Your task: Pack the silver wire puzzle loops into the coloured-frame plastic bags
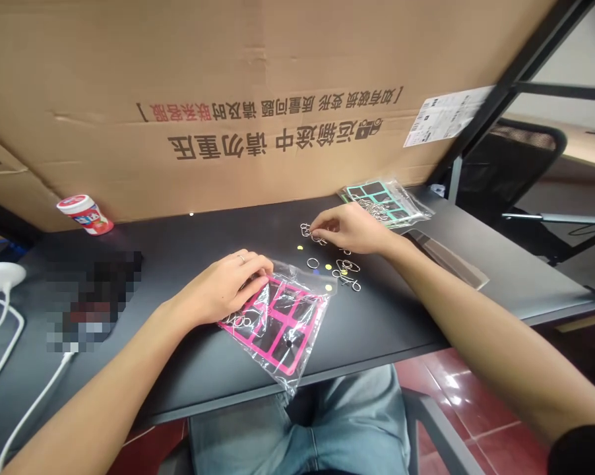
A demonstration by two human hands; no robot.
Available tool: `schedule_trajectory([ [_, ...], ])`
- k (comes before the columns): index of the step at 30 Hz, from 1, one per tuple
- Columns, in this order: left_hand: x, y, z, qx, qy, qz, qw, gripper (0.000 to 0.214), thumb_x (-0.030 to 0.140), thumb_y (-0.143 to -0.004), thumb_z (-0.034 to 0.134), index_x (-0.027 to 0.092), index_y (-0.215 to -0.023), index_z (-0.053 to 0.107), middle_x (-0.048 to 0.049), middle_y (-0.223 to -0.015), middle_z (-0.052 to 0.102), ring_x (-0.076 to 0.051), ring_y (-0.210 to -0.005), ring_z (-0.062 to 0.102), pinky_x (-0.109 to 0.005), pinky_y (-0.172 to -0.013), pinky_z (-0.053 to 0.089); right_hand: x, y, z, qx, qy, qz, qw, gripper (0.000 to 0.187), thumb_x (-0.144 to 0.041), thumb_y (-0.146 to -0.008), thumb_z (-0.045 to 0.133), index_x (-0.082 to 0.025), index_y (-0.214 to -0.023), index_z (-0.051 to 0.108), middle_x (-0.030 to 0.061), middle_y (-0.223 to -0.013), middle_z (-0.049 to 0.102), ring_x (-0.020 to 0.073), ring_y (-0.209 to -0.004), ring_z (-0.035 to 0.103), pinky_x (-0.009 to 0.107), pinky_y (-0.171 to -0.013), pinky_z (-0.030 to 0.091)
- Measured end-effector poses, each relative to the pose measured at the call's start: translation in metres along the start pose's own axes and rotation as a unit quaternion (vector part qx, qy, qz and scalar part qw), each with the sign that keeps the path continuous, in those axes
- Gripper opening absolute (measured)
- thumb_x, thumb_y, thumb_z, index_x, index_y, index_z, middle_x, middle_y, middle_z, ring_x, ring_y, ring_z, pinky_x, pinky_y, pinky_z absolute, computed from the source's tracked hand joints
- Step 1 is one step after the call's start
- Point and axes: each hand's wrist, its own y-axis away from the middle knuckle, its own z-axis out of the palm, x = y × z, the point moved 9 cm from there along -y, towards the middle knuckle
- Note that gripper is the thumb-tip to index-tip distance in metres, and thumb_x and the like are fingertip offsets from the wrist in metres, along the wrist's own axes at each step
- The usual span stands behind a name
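Note:
A clear plastic bag (pixel 297 316) with a pink-framed black grid sheet inside lies at the table's front edge. My left hand (pixel 235 284) is closed on the bag's upper left edge, thumb and fingers around the film. Some metal rings (pixel 239 321) show inside the bag near that hand. Farther back, my right hand (pixel 349 227) is pinched at a small cluster of metal rings (pixel 306 230), its fingertips low over the table. Loose key rings (pixel 347 274) and small yellow dots (pixel 328 267) lie between the hands. A single ring (pixel 313 263) lies apart, beside a blue dot (pixel 316 271).
Bagged teal-framed sheets (pixel 381 201) with a pile of rings lie behind my right hand. A flat dark packet (pixel 446 257) is under my right forearm. A red-and-white bottle (pixel 86 214), a blurred-out object and a white cable stand left. Cardboard (pixel 268 178) walls the back.

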Motion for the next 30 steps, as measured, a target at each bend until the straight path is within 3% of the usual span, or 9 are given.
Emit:
schedule_trajectory([
  [4, 0.0, 0.0, 0.0, -0.004, 0.0, -0.004, 1.0, 0.018, 0.033, -0.115, 0.046, 0.026, -0.117, 0.061, -0.0026, -0.111, 0.069, -0.02, -0.1, 0.064, -0.036, -0.09, 0.051, 0.006, 0.003, -0.01, 0.024, -0.048, 0.025, 0.998, 0.019, -0.03, -0.094, 0.07, -0.022, -0.102, 0.085, 0.0047, -0.094, 0.086, 0.0233, -0.084, 0.081, 0.039, -0.083, 0.063],
  [7, 0.0, -0.001, 0.0, -0.004, -0.004, -0.003, 1.0, 0.019, 0.035, -0.115, 0.045, 0.026, -0.117, 0.062, -0.0035, -0.111, 0.069, -0.021, -0.1, 0.065, -0.037, -0.089, 0.051, 0.006, 0.005, -0.022, 0.092, -0.085, 0.036, 0.991, 0.019, -0.033, -0.092, 0.074, -0.02, -0.102, 0.085, 0.0071, -0.094, 0.086, 0.0252, -0.086, 0.081, 0.042, -0.085, 0.064],
  [10, 0.0, -0.001, 0.0, 0.002, -0.007, -0.006, 1.0, 0.019, 0.034, -0.115, 0.045, 0.025, -0.114, 0.061, -0.0037, -0.109, 0.069, -0.021, -0.098, 0.065, -0.036, -0.087, 0.051, -0.01, 0.008, -0.02, 0.12, -0.199, 0.036, 0.972, 0.026, -0.041, -0.091, 0.079, -0.019, -0.105, 0.083, 0.0086, -0.094, 0.085, 0.0245, -0.083, 0.08, 0.042, -0.084, 0.065],
  [12, 0.0, 0.0, -0.001, 0.007, -0.011, -0.01, 1.0, 0.017, 0.034, -0.114, 0.046, 0.025, -0.112, 0.061, -0.003, -0.106, 0.068, -0.02, -0.094, 0.065, -0.035, -0.085, 0.051, -0.036, 0.008, -0.007, 0.063, -0.264, 0.0, 0.963, 0.031, -0.046, -0.09, 0.081, -0.019, -0.105, 0.084, 0.0089, -0.098, 0.086, 0.0241, -0.087, 0.08, 0.04, -0.083, 0.065],
  [15, -0.001, 0.0, -0.003, 0.016, -0.011, -0.012, 1.0, 0.016, 0.033, -0.114, 0.047, 0.025, -0.112, 0.06, -0.0023, -0.103, 0.067, -0.02, -0.092, 0.064, -0.035, -0.085, 0.05, -0.075, 0.012, 0.016, -0.089, -0.269, -0.1, 0.954, 0.03, -0.046, -0.09, 0.083, -0.022, -0.107, 0.086, 0.0079, -0.108, 0.086, 0.0244, -0.098, 0.079, 0.038, -0.088, 0.061],
  [17, -0.002, 0.0, -0.004, 0.019, -0.006, -0.015, 1.0, 0.016, 0.033, -0.114, 0.047, 0.025, -0.111, 0.06, -0.0022, -0.103, 0.067, -0.019, -0.091, 0.064, -0.035, -0.085, 0.05, -0.068, 0.012, 0.013, -0.082, -0.244, -0.107, 0.96, 0.028, -0.043, -0.094, 0.078, -0.022, -0.111, 0.086, 0.0077, -0.112, 0.085, 0.0241, -0.101, 0.078, 0.037, -0.089, 0.059],
  [20, -0.002, 0.0, -0.004, 0.017, -0.004, -0.021, 1.0, 0.017, 0.035, -0.114, 0.046, 0.025, -0.112, 0.06, -0.0023, -0.103, 0.067, -0.019, -0.09, 0.063, -0.035, -0.084, 0.05, -0.024, 0.006, -0.005, 0.02, -0.102, -0.047, 0.993, 0.027, -0.037, -0.098, 0.071, -0.02, -0.115, 0.084, 0.0093, -0.112, 0.084, 0.0235, -0.094, 0.075, 0.038, -0.086, 0.056],
  [24, -0.002, 0.001, -0.003, 0.007, -0.002, -0.023, 1.0, 0.018, 0.036, -0.115, 0.045, 0.025, -0.111, 0.058, -0.0017, -0.102, 0.066, -0.019, -0.089, 0.063, -0.035, -0.085, 0.049, 0.005, 0.004, 0.01, -0.046, 0.054, -0.061, 0.996, 0.033, -0.039, -0.1, 0.07, -0.019, -0.123, 0.082, 0.0127, -0.12, 0.079, 0.0247, -0.097, 0.073, 0.04, -0.091, 0.054],
  [30, -0.004, 0.002, -0.002, 0.003, -0.003, -0.03, 1.0, 0.018, 0.037, -0.115, 0.044, 0.025, -0.11, 0.057, -0.0021, -0.104, 0.066, -0.019, -0.09, 0.062, -0.036, -0.084, 0.049, -0.001, 0.003, 0.021, -0.078, 0.104, -0.069, 0.989, 0.023, -0.028, -0.099, 0.065, -0.019, -0.111, 0.082, 0.0081, -0.096, 0.077, 0.0214, -0.082, 0.068, 0.035, -0.079, 0.051],
])
